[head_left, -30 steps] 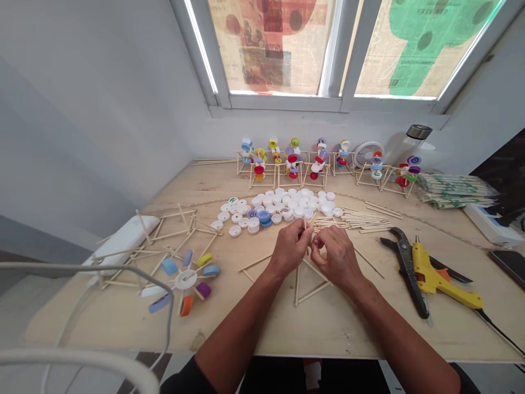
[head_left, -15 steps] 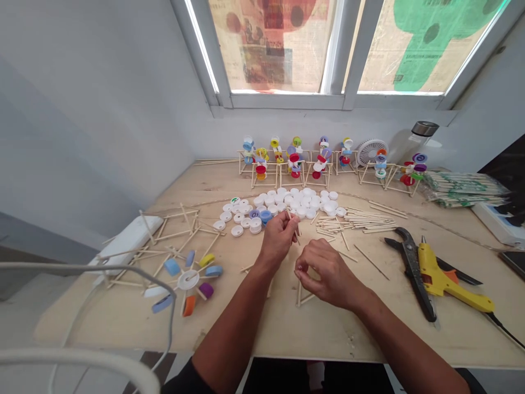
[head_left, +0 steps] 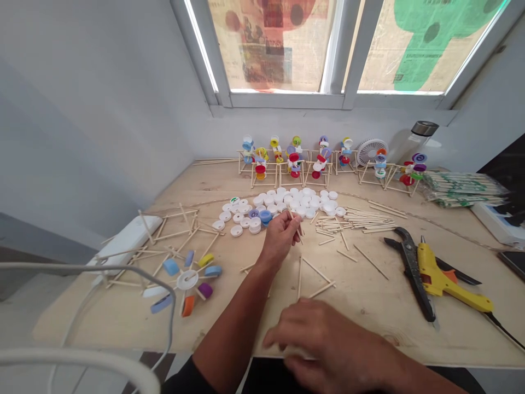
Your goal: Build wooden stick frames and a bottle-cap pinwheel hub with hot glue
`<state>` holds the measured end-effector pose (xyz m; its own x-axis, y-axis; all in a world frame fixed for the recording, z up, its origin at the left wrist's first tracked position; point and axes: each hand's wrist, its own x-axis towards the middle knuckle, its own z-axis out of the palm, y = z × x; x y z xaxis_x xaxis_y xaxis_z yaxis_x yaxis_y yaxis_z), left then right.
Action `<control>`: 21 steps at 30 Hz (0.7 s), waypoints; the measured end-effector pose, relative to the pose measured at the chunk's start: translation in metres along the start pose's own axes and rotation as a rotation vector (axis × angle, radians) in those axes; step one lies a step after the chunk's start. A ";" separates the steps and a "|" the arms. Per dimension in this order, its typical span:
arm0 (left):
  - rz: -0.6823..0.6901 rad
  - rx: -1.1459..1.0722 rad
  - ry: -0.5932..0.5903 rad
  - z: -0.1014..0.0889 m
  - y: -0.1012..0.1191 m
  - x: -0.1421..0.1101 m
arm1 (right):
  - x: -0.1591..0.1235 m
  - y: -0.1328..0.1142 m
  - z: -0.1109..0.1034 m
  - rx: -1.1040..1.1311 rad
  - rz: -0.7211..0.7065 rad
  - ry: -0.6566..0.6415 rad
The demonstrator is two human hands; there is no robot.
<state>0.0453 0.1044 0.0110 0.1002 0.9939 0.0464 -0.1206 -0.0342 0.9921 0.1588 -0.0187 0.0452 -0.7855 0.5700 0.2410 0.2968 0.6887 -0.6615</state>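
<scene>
My left hand (head_left: 282,235) is closed around thin wooden sticks (head_left: 301,234), just in front of the pile of white bottle caps (head_left: 303,202). My right hand (head_left: 315,336) is over the table's front edge, blurred by motion, its thumb and fingers apart and nothing visible between them. Just beyond it lies a triangle of wooden sticks (head_left: 320,271) on the tabletop, its near corner partly covered by the fingers. Another stick piece (head_left: 248,268) shows beside my left forearm, which hides part of it.
A yellow glue gun (head_left: 447,282) and black-handled cutters (head_left: 412,268) lie at right. Loose sticks (head_left: 356,220) are behind them. At left are a wheel with coloured caps (head_left: 187,280), stick frames (head_left: 176,235) and a grey cable (head_left: 174,306). Finished cap wheels (head_left: 293,164) line the back.
My right hand has moved down toward the table's front edge and its fingers have spread, uncovering the stick triangle. My left hand stays almost in place with the sticks.
</scene>
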 end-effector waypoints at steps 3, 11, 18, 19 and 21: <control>0.038 0.024 -0.044 0.003 0.001 -0.002 | 0.001 0.019 -0.024 0.076 0.257 0.321; 0.173 0.155 -0.195 0.010 0.001 -0.010 | 0.012 0.082 -0.033 0.052 0.643 0.601; 0.249 0.332 -0.173 0.014 -0.005 -0.013 | 0.008 0.101 -0.034 0.399 0.689 0.686; 0.248 0.338 -0.161 0.015 -0.006 -0.013 | 0.007 0.103 -0.037 0.452 0.703 0.725; 0.243 0.350 -0.143 0.015 -0.007 -0.012 | 0.006 0.107 -0.045 0.549 0.729 0.807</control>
<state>0.0594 0.0912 0.0049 0.2492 0.9288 0.2743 0.1816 -0.3230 0.9288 0.2101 0.0782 0.0076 0.0912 0.9934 -0.0695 0.1052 -0.0790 -0.9913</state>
